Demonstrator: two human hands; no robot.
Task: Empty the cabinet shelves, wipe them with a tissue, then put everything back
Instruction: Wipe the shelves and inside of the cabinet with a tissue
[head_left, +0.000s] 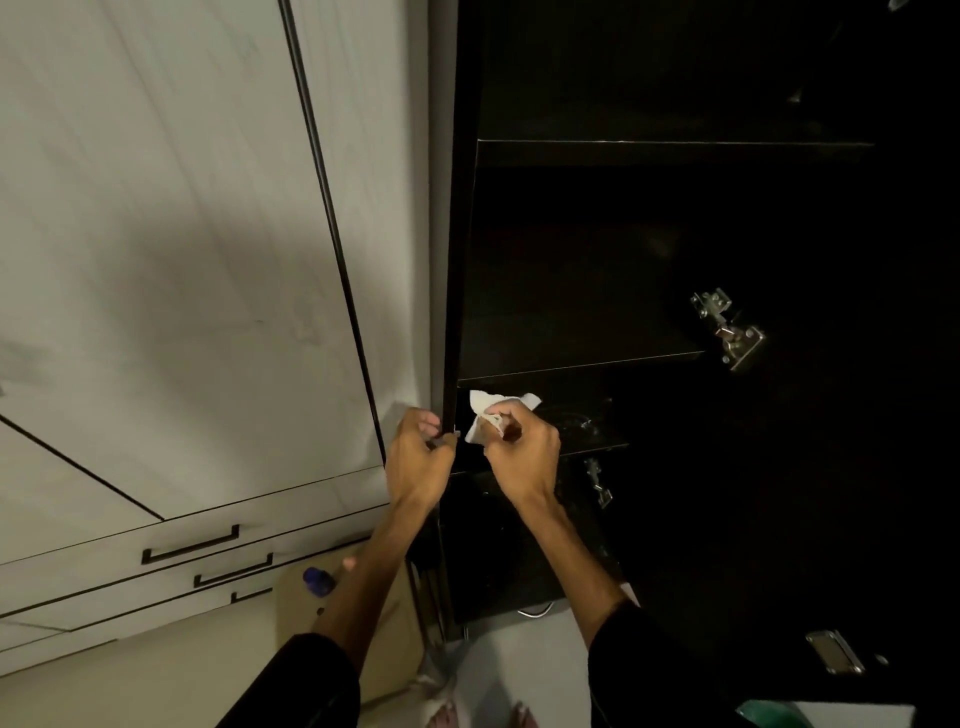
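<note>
- A person's right hand (522, 449) is clutching a crumpled white tissue (485, 413) against a low shelf (582, 423) inside the dark, open cabinet (649, 234).
- The left hand (418, 457) is gripping the cabinet's front left edge (451, 312), fingers curled around it.
- Pale drawers (197, 551) are sitting to the left, a metal hinge (727, 330) to the right.

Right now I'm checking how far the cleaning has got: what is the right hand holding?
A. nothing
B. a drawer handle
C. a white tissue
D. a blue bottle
C: the right hand grips a crumpled white tissue at the dark cabinet shelf.
</note>
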